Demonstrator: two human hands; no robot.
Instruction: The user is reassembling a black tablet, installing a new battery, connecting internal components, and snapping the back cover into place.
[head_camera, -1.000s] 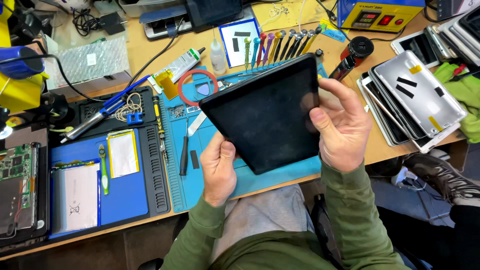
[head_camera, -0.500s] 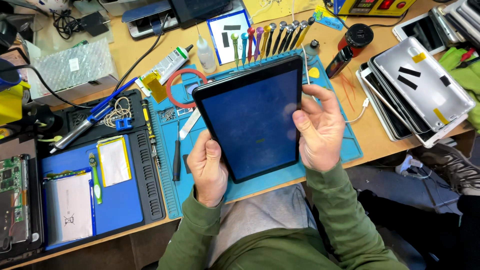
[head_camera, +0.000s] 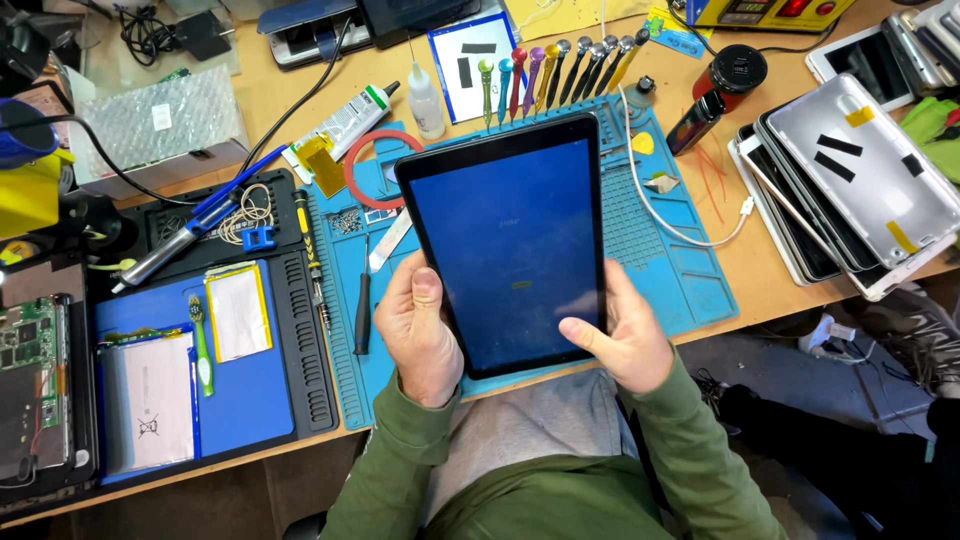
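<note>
I hold a flat black rectangular tablet with a glowing blue glass screen (head_camera: 510, 245) upright above the ribbed blue silicone work mat (head_camera: 690, 270). My left hand (head_camera: 420, 335) and right hand (head_camera: 625, 345) clasp its lower edges, thumbs on the glass; my fingers behind are hidden.

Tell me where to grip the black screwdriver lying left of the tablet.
Grip the screwdriver by its thick black handle, the near end, coming from above. It lies flat on the blue mat, shaft pointing away, with bare mat either side; the left hand is nearest.
</note>
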